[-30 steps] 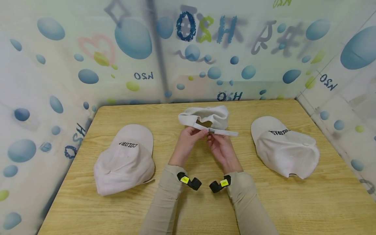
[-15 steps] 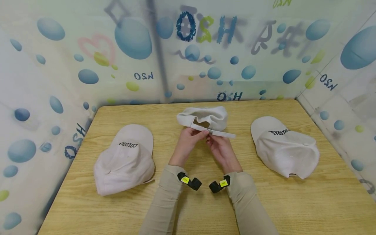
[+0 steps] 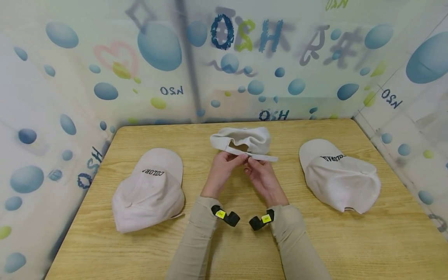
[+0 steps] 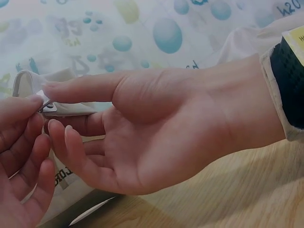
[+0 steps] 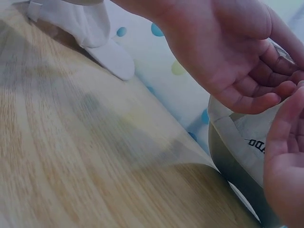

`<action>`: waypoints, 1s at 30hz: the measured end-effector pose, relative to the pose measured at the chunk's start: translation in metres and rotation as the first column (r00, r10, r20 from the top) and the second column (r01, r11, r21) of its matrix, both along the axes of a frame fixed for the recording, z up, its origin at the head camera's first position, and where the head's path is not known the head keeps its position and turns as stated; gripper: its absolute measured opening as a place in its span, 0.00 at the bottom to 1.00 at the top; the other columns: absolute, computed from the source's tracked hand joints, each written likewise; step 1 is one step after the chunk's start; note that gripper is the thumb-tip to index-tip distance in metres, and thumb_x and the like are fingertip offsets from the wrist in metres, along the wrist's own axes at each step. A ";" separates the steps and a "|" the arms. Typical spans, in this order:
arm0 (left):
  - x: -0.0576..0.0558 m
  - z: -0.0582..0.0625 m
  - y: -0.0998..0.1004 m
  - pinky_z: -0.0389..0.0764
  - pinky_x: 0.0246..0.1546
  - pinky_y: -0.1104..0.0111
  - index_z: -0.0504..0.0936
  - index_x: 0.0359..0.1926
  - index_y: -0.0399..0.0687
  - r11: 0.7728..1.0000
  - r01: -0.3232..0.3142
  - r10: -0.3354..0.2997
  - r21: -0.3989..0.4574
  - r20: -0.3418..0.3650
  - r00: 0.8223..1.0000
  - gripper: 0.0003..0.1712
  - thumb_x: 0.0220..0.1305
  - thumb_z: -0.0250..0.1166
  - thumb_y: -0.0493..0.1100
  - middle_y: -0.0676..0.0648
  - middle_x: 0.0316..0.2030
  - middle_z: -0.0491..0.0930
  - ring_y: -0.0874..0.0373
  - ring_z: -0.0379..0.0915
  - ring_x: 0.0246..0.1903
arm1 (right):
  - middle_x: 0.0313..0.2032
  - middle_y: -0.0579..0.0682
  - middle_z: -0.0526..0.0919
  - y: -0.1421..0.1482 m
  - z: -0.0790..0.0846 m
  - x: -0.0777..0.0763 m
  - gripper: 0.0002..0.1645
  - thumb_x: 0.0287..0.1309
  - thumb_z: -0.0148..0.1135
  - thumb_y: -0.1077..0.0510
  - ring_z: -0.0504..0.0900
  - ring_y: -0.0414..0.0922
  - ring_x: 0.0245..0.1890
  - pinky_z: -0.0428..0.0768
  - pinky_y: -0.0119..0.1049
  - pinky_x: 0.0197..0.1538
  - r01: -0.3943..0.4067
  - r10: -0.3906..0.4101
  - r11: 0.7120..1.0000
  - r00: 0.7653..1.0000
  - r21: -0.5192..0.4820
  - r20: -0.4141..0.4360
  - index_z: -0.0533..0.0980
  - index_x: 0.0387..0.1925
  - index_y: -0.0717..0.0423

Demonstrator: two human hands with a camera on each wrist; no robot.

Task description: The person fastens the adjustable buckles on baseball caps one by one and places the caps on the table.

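Observation:
A white baseball cap (image 3: 258, 139) is held up near the far side of the table, its back opening towards me. My left hand (image 3: 224, 171) pinches its back strap (image 3: 266, 157) between thumb and fingers. Close beside it, my right hand (image 3: 263, 177) pinches the same strap from the other side. In the left wrist view a small metal buckle (image 4: 48, 107) shows on the strap, right between the fingertips of both hands. The strap's loose end sticks out past my right fingers. Dark lettering on this cap (image 5: 256, 145) is partly hidden by the hands in the right wrist view.
A second white cap (image 3: 150, 194) with dark lettering lies on the wooden table (image 3: 241, 249) to the left. Another white cap (image 3: 339, 175) lies to the right. A patterned wall (image 3: 231, 101) closes off the far side, with side walls left and right.
The strap's loose end has shifted left and sticks out slightly less past my right hand. The held cap has moved slightly left. Both side caps have stayed put.

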State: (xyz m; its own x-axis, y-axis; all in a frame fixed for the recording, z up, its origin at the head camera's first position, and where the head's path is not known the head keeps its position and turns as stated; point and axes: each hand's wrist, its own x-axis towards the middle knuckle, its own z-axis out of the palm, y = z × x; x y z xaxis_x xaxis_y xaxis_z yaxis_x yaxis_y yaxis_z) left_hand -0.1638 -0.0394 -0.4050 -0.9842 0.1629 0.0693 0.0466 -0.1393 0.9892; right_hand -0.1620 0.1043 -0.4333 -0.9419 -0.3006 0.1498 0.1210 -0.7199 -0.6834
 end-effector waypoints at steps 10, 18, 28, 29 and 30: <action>-0.002 -0.002 0.000 0.72 0.46 0.56 0.78 0.43 0.43 0.999 0.025 -0.025 0.026 -0.014 1.000 0.19 0.54 0.65 0.49 0.45 0.40 0.78 0.54 0.75 0.40 | 0.31 0.48 0.77 -0.001 0.000 -0.002 0.03 0.57 0.55 0.64 0.74 0.40 0.32 0.71 0.27 0.31 0.088 -0.089 0.994 0.996 0.059 0.018 0.75 0.32 0.56; -0.001 0.002 0.001 0.68 0.47 0.50 0.79 0.40 0.40 0.999 0.029 -0.029 -0.014 0.020 0.999 0.17 0.55 0.64 0.48 0.48 0.34 0.79 0.46 0.73 0.40 | 0.30 0.47 0.77 -0.001 0.001 -0.001 0.05 0.58 0.53 0.65 0.74 0.40 0.31 0.70 0.28 0.31 0.166 -0.169 0.983 0.985 0.080 0.037 0.76 0.31 0.56; 0.005 0.010 -0.001 0.70 0.49 0.57 0.76 0.45 0.40 0.997 0.024 -0.029 0.071 0.068 0.997 0.18 0.58 0.61 0.48 0.47 0.43 0.77 0.53 0.71 0.45 | 0.30 0.47 0.78 -0.001 0.000 -0.002 0.07 0.59 0.53 0.64 0.75 0.40 0.31 0.70 0.28 0.30 0.175 -0.176 0.984 0.984 0.032 0.014 0.77 0.31 0.55; 0.003 0.008 -0.001 0.69 0.50 0.56 0.75 0.46 0.41 0.993 0.016 -0.025 0.118 0.080 0.996 0.19 0.59 0.60 0.49 0.47 0.45 0.75 0.53 0.70 0.46 | 0.30 0.47 0.78 -0.001 -0.001 -0.002 0.07 0.60 0.52 0.64 0.75 0.41 0.31 0.71 0.28 0.31 0.159 -0.160 0.987 0.987 0.016 0.006 0.76 0.31 0.55; 0.001 0.005 -0.002 0.67 0.51 0.55 0.74 0.46 0.42 0.984 0.009 -0.026 0.178 0.094 0.995 0.19 0.58 0.60 0.49 0.47 0.46 0.74 0.53 0.69 0.47 | 0.32 0.47 0.78 -0.001 -0.002 -0.002 0.06 0.60 0.51 0.63 0.75 0.41 0.33 0.71 0.29 0.33 0.139 -0.139 0.990 0.990 -0.005 0.002 0.76 0.32 0.55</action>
